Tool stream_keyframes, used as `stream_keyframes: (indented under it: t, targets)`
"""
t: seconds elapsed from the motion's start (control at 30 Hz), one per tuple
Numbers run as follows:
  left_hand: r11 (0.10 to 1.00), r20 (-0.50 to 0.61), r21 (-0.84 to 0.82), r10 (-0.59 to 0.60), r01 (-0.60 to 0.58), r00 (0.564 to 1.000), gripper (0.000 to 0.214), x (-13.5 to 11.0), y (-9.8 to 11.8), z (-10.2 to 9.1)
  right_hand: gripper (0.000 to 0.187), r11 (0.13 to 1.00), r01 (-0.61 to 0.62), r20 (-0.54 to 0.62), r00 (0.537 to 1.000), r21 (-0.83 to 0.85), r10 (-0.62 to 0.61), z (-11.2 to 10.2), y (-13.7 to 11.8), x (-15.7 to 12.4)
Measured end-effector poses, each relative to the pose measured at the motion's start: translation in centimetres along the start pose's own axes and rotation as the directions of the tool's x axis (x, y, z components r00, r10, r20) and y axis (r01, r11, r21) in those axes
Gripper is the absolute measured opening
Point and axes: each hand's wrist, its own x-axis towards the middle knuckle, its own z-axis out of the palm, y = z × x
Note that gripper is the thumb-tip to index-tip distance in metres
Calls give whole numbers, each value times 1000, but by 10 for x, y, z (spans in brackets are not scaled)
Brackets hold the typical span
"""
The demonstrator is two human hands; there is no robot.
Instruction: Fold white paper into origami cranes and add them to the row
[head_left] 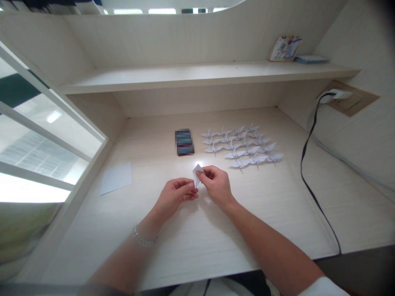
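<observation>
Both hands meet over the middle of the pale wooden desk (277, 205). My left hand (175, 193) and my right hand (216, 185) pinch a small partly folded white paper piece (197, 172) between their fingertips, just above the desk. A bracelet sits on my left wrist. Beyond the hands, several finished white paper cranes (243, 146) lie in rows on the desk. A flat sheet of white paper (116, 177) lies to the left of my left hand.
A dark blurred phone-like object (184, 142) lies behind the hands. A black cable (308, 164) runs from a wall socket (339, 96) down across the right side. On the shelf (185, 76) above stand a small colourful box (285, 48) and a flat pack.
</observation>
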Motion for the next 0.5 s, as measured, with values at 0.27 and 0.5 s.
stream_keyframes:
  t: [0.27, 0.5]
  targets:
    - [992, 8, 117, -46, 45, 999, 25, 0, -1, 2, 18, 1000, -10, 50, 999, 0, 10, -1, 1, 0]
    - [990, -8, 140, -23, 24, 1000, 24, -1, 3, 6, 21, 1000, -5, 72, 997, -15, 6, -1, 1, 1]
